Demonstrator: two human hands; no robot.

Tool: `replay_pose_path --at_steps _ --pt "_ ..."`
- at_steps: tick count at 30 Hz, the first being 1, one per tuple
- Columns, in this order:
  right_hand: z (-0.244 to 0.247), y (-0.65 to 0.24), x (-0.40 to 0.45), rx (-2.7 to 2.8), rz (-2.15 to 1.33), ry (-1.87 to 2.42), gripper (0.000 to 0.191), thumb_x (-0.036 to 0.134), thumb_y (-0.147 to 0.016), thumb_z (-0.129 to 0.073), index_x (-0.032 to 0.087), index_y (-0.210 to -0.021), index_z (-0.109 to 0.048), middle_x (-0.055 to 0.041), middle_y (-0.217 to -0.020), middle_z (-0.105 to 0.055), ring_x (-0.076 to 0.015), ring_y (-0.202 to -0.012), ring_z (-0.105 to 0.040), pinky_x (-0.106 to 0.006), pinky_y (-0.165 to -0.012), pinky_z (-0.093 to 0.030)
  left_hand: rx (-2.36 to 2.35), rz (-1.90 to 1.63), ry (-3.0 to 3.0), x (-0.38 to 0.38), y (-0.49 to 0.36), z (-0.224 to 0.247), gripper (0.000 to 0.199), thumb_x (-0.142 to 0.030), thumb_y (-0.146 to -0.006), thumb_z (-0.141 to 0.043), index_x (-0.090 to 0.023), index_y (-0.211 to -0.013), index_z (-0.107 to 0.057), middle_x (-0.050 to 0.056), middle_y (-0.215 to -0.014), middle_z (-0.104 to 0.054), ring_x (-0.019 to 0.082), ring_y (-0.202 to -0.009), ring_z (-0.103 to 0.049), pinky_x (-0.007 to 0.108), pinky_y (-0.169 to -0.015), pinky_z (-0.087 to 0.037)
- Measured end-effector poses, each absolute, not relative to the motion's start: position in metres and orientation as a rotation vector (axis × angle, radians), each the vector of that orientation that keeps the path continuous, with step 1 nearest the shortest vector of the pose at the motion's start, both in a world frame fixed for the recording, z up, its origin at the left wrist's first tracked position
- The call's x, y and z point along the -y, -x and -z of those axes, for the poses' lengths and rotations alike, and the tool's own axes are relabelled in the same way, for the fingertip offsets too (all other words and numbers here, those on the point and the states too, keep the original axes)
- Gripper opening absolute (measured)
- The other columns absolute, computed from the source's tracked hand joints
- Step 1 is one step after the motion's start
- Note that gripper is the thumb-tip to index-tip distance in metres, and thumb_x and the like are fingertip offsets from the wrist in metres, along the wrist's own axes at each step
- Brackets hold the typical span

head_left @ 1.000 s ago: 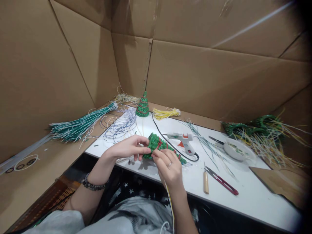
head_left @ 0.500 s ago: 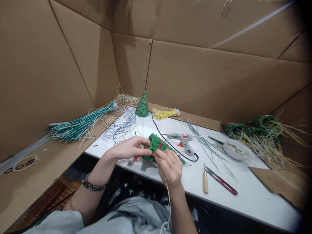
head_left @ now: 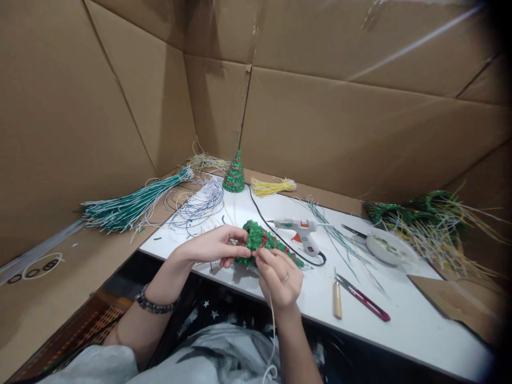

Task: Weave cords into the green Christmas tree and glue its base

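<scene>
Head view, tree (head_left: 253,236) steady, right hand (head_left: 280,276) lower

The person is wearing a pale grey-white top (head_left: 176,368), and a darker grey print is spreading across its front. Its left sleeve (head_left: 106,362) is ending loosely above the forearm. A bracelet (head_left: 154,305) of dark round beads (seemingly a double strand) is circling the left wrist. A thin silvery ring (head_left: 285,277) is gleaming on the right hand (head_left: 281,279). Black fabric (head_left: 222,311) is showing white stars at the lap.
</scene>
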State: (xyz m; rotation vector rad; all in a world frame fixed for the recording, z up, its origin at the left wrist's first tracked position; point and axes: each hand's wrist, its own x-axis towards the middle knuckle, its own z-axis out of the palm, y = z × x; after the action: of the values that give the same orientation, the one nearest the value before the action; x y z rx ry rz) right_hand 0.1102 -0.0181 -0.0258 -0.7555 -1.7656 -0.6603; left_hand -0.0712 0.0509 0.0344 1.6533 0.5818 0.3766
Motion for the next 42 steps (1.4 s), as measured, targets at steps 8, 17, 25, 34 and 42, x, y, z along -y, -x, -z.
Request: replay_pose_path --at_steps 8,17,25,34,42 --pt "0.0223 -0.1073 0.0165 1.713 0.666 0.750 0.021 0.000 -0.080 -0.069 0.020 -0.085 -0.064 -0.0063 -0.083 -0.077 -0.0153 -0.067 -0.071 -0.031 -0.069 -0.062 -0.595 -0.386 -1.662 -0.0516 0.0719 -0.0325 0.028 -0.039 -0.084 -0.068 -0.015 -0.098 -0.066 -0.003 -0.075 -0.059 0.003 -0.043 -0.044 0.016 -0.039 -0.033" --pt "0.0225 -0.1077 0.0207 1.784 0.736 0.792 0.019 0.002 -0.084 -0.065 0.020 -0.089 -0.062 -0.0068 -0.089 -0.078 -0.0142 -0.066 -0.070 -0.031 -0.072 -0.061 -0.576 -0.383 -1.688 -0.0514 0.0719 -0.0327 0.033 -0.044 -0.084 -0.068 -0.015 -0.098 -0.066 -0.003 -0.075 -0.058 0.003 -0.043 -0.044 0.016 -0.040 -0.033" --pt "0.0252 -0.1039 0.0164 1.701 0.638 0.776 0.020 0.002 -0.085 -0.065 0.017 -0.099 -0.064 -0.0062 -0.083 -0.076 -0.0156 -0.076 -0.072 -0.033 -0.076 -0.061 -0.580 -0.392 -1.688 -0.0521 0.0710 -0.0329 0.034 -0.045 -0.084 -0.069 -0.014 -0.096 -0.066 -0.003 -0.073 -0.058 0.002 -0.043 -0.044 0.015 -0.039 -0.034" --pt "0.0217 -0.1042 0.0212 1.652 0.463 0.933 0.013 0.007 -0.087 -0.065 0.019 -0.094 -0.065 -0.0058 -0.087 -0.067 -0.0168 -0.082 -0.067 -0.031 -0.076 -0.059 -0.598 -0.388 -1.680 -0.0513 0.0701 -0.0373 0.038 -0.050 -0.083 -0.067 -0.013 -0.092 -0.065 -0.006 -0.063 -0.052 0.004 -0.043 -0.044 0.017 -0.040 -0.033" --pt "0.0179 -0.1029 0.0180 1.702 0.549 0.853 0.019 0.001 -0.087 -0.061 0.017 -0.096 -0.063 -0.0065 -0.085 -0.066 -0.0178 -0.081 -0.065 -0.036 -0.076 -0.059 -0.599 -0.386 -1.713 -0.0503 0.0695 -0.0385 0.040 -0.052 -0.083 -0.066 -0.013 -0.088 -0.064 -0.006 -0.059 -0.049 0.005 -0.043 -0.043 0.017 -0.040 -0.032"
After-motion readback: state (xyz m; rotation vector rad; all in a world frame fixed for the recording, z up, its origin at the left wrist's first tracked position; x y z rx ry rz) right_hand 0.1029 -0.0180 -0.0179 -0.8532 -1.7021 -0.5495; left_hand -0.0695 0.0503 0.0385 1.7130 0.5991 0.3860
